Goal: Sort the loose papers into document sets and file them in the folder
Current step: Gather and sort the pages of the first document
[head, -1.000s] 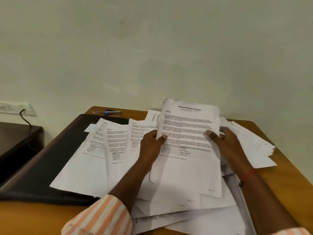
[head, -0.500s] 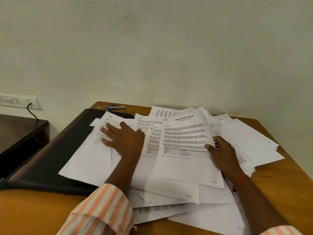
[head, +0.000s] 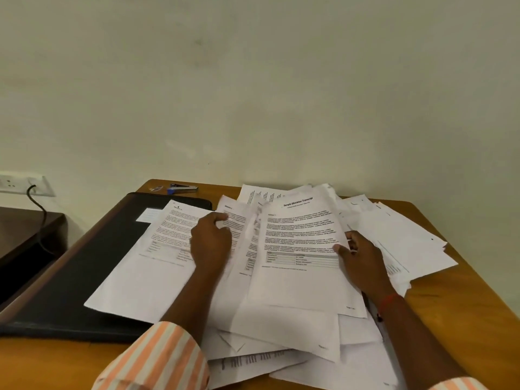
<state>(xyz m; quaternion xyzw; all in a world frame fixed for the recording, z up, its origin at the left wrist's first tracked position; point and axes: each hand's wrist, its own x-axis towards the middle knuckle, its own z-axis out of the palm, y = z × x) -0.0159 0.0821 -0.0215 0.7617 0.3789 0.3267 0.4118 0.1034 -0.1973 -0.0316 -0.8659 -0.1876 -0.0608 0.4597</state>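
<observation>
A black folder lies on the table's left, half buried under loose papers, with a stapler beyond. The left hand curls over a blurred sheet, but I cannot tell whether it grips. The right hand pinches the transcript's right edge atop the pile.

Looks like an office or a study corner. Told by a wooden desk pushed against a plain pale wall and strewn with printed papers, the top one headed "Sample Education Transcript". Also by a black folder lying flat on the desk's left part, partly under the sheets, and a small stapler at the far edge. To the left, a wall socket with a dark cable plugged in, hanging down by a second, darker table.
</observation>
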